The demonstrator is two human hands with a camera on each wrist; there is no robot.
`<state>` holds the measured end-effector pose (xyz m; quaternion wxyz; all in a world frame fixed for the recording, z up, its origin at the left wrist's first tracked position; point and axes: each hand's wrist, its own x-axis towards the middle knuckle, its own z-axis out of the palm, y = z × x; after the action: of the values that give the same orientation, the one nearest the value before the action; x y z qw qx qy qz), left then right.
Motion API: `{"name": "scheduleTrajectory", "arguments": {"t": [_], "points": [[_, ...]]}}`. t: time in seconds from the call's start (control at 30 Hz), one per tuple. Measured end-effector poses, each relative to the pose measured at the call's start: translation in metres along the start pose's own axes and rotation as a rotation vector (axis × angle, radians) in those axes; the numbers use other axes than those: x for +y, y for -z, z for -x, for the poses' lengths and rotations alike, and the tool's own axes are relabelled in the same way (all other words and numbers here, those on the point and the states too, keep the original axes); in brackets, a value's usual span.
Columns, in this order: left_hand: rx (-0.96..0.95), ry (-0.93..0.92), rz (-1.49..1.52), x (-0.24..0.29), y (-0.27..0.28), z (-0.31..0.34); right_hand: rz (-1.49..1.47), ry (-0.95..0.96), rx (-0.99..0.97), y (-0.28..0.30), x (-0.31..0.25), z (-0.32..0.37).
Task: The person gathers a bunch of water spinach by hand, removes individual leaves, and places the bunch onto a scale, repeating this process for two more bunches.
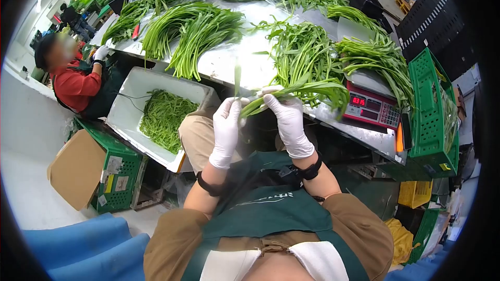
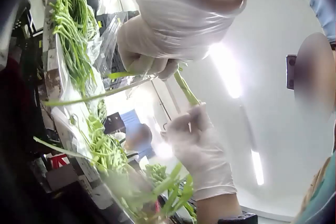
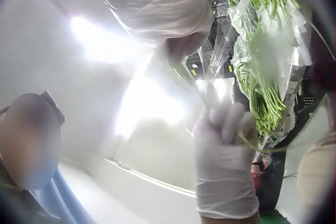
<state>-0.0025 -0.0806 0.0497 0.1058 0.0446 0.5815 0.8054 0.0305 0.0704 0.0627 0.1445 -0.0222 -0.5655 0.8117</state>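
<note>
Both hands wear white gloves and are raised in front of my chest, just short of the table's edge. My right hand [image 1: 273, 99] grips a bunch of green leafy stalks [image 1: 307, 92] whose leaves point right toward the scale. At the bunch's cut ends, my left hand [image 1: 233, 108] curls its fingers round the stems, and one thin leaf [image 1: 237, 77] sticks up beside it. In the left wrist view the left hand [image 2: 152, 65] and the right hand [image 2: 190, 121] hold one stem [image 2: 184, 88] between them. The right wrist view shows the left hand [image 3: 226, 124] blurred against bright light.
A red digital scale [image 1: 372, 107] stands on the metal table [image 1: 229, 62] among piles of greens. To the left and lower is a white foam box [image 1: 130, 99] holding greens. Green crates [image 1: 430, 125] stand at the right. Another person in red [image 1: 75, 86] sits at the left.
</note>
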Motion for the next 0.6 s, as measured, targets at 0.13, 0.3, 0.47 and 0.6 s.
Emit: {"name": "scheduleTrajectory", "arguments": {"t": [0.13, 0.3, 0.47, 0.6], "points": [[-0.044, -0.002, 0.01, -0.004, 0.036, -0.007, -0.1, 0.156, 0.096, 0.012, -0.013, -0.004], [0.177, -0.248, -0.333, 0.037, 0.099, -0.03, -0.172, 0.115, 0.062, 0.022, -0.023, -0.006], [0.266, -0.323, -1.186, 0.056, 0.241, -0.104, -0.074, 0.006, -0.041, 0.017, -0.03, -0.005], [0.427, -0.282, -1.973, 0.04, 0.26, -0.08, 0.062, -0.039, -0.134, 0.019, -0.029, -0.008]]}}
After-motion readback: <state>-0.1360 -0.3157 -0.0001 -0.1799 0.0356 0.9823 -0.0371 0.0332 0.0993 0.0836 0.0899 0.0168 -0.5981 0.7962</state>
